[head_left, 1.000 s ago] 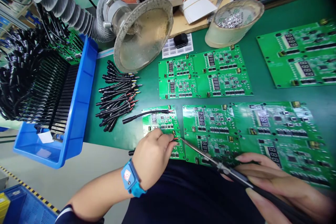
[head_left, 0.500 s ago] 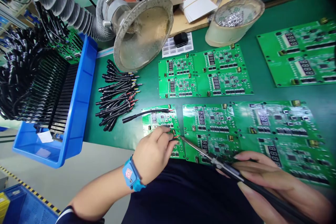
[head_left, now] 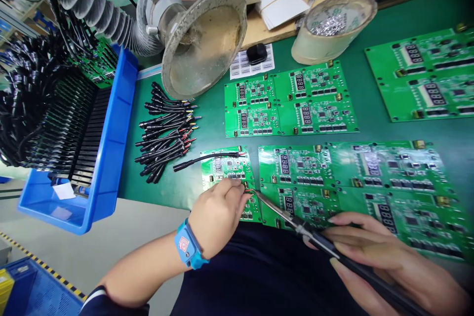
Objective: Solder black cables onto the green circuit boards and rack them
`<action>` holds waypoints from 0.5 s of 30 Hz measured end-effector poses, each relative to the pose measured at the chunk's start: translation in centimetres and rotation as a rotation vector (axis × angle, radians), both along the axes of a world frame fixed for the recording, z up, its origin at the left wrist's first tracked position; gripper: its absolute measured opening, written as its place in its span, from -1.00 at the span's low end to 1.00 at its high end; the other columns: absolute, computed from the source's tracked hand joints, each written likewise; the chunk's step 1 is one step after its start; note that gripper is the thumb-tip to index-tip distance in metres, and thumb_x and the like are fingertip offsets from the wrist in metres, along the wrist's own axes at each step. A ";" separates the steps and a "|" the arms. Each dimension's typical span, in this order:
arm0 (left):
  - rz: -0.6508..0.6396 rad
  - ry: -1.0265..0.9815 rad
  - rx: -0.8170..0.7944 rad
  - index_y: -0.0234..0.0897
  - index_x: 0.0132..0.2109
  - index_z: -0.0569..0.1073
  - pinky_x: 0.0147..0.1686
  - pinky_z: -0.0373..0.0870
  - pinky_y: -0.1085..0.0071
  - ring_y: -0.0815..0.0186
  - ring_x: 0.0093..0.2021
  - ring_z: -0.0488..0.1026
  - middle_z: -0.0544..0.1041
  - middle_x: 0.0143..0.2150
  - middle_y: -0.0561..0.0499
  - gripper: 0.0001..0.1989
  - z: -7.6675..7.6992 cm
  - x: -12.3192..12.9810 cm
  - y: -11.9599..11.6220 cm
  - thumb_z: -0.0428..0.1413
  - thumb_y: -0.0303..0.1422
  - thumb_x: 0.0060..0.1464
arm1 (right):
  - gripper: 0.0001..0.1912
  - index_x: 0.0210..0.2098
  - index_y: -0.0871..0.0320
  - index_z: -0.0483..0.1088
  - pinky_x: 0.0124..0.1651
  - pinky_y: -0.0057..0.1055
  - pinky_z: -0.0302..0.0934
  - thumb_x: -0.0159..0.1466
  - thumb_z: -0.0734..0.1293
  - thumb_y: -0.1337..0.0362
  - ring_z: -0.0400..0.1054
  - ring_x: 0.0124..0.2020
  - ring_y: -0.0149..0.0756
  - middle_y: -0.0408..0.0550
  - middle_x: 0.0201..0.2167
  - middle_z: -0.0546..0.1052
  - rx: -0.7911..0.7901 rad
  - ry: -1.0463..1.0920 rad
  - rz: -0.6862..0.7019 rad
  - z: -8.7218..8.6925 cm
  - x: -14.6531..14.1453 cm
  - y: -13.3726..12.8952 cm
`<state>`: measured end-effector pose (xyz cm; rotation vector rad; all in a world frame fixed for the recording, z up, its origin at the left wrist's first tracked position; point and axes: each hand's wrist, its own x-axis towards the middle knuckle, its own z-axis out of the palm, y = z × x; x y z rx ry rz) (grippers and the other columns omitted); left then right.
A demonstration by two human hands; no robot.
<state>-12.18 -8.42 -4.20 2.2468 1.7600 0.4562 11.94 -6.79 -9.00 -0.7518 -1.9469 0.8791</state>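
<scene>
My left hand (head_left: 218, 215), with a blue wrist strap (head_left: 188, 245), pinches a short cable whose red wire ends (head_left: 250, 190) show past the fingertips. The rest of that cable is hidden under the hand. Those ends lie at the right edge of a green circuit board (head_left: 207, 185). My right hand (head_left: 374, 252) grips a soldering iron (head_left: 322, 242) like a pen, and its tip meets the board edge by the wire ends. Across the upper part of the same board lies another black cable (head_left: 202, 159), its wires at the right edge.
Several black cables (head_left: 166, 133) lie left of the boards, beside a blue bin (head_left: 107, 158) of boards with cables. More circuit boards (head_left: 289, 103) lie behind and to the right. A fume extractor hood (head_left: 207, 49) and a tape roll (head_left: 326, 44) stand at the back.
The soldering iron's tip has shifted very slightly at the wire ends. My left hand keeps its pinch in nearly the same place. The whole view has shifted a little.
</scene>
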 end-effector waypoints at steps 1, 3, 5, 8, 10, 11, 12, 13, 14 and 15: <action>-0.001 0.006 0.007 -0.41 -0.16 0.41 -0.18 0.52 0.33 0.24 -0.16 0.48 0.49 -0.20 -0.13 -0.84 0.0 0.0 0.0 0.00 -0.40 0.19 | -0.70 -0.28 0.08 0.28 -0.11 -0.15 0.33 0.01 0.31 0.49 0.47 -0.38 -0.22 -0.16 -0.47 0.51 0.017 0.001 -0.001 0.0 0.1 0.1; 0.001 0.020 0.017 -0.39 -0.16 0.41 -0.18 0.52 0.33 0.24 -0.15 0.48 0.49 -0.20 -0.12 -0.84 -0.1 0.0 -0.1 0.00 -0.39 0.19 | -0.70 -0.26 0.08 0.28 -0.10 -0.14 0.33 0.02 0.30 0.48 0.48 -0.35 -0.20 -0.14 -0.47 0.51 0.001 0.031 -0.008 -0.3 0.4 0.1; -0.001 0.031 0.023 -0.39 -0.15 0.41 -0.18 0.52 0.33 0.24 -0.16 0.49 0.49 -0.20 -0.11 -0.84 -0.1 0.0 -0.1 0.00 -0.40 0.19 | -0.67 -0.24 0.07 0.28 -0.07 -0.10 0.32 0.02 0.29 0.49 0.47 -0.33 -0.18 -0.12 -0.44 0.52 -0.037 0.075 -0.013 -0.8 0.7 -0.1; -0.013 0.043 0.035 -0.40 -0.17 0.41 -0.17 0.53 0.34 0.26 -0.16 0.49 0.50 -0.22 -0.11 -0.84 0.0 0.0 0.0 -0.01 -0.40 0.20 | -0.66 -0.24 0.06 0.28 -0.06 -0.06 0.31 0.01 0.30 0.50 0.47 -0.36 -0.17 -0.10 -0.42 0.54 -0.055 0.087 -0.021 -1.0 0.8 -0.1; -0.022 0.055 0.042 -0.39 -0.16 0.41 -0.17 0.53 0.34 0.27 -0.16 0.49 0.50 -0.22 -0.11 -0.83 0.0 0.0 0.0 -0.02 -0.39 0.21 | -0.70 -0.26 0.06 0.28 -0.13 -0.11 0.34 0.03 0.30 0.47 0.47 -0.41 -0.19 -0.11 -0.46 0.53 -0.018 0.060 -0.042 -0.5 0.4 0.1; -0.024 0.062 0.045 -0.39 -0.16 0.41 -0.17 0.53 0.34 0.27 -0.16 0.49 0.50 -0.22 -0.11 -0.83 0.0 0.0 0.0 -0.02 -0.38 0.21 | -0.73 -0.27 0.05 0.29 -0.17 -0.13 0.36 0.05 0.29 0.45 0.47 -0.43 -0.19 -0.11 -0.49 0.53 0.002 0.043 -0.049 -0.1 0.1 0.3; -0.026 0.069 0.047 -0.39 -0.15 0.40 -0.17 0.53 0.34 0.27 -0.16 0.49 0.50 -0.21 -0.11 -0.82 0.0 0.0 -0.1 -0.02 -0.38 0.21 | -0.75 -0.27 0.06 0.29 -0.21 -0.16 0.36 0.06 0.28 0.44 0.47 -0.44 -0.20 -0.12 -0.51 0.52 0.022 0.030 -0.058 0.3 -0.2 0.5; -0.028 0.075 0.049 -0.40 -0.14 0.40 -0.17 0.53 0.34 0.26 -0.16 0.49 0.50 -0.20 -0.12 -0.82 0.0 -0.1 -0.1 -0.02 -0.37 0.21 | -0.76 -0.27 0.06 0.28 -0.23 -0.18 0.36 0.07 0.28 0.43 0.46 -0.46 -0.21 -0.12 -0.52 0.51 0.039 0.019 -0.063 0.7 -0.4 0.6; -0.028 0.082 0.050 -0.41 -0.14 0.39 -0.18 0.53 0.33 0.25 -0.15 0.49 0.50 -0.20 -0.13 -0.81 0.0 -0.1 -0.1 -0.02 -0.37 0.21 | -0.76 -0.26 0.06 0.27 -0.24 -0.20 0.35 0.08 0.27 0.43 0.46 -0.47 -0.23 -0.13 -0.53 0.51 0.055 0.009 -0.058 1.1 -0.7 0.8; -0.028 0.089 0.051 -0.41 -0.13 0.39 -0.18 0.53 0.33 0.25 -0.15 0.49 0.50 -0.19 -0.13 -0.81 0.0 0.0 -0.2 -0.03 -0.37 0.21 | -0.75 -0.26 0.06 0.27 -0.23 -0.21 0.34 0.08 0.27 0.44 0.45 -0.48 -0.26 -0.15 -0.53 0.50 0.066 -0.005 -0.038 1.3 -0.9 0.9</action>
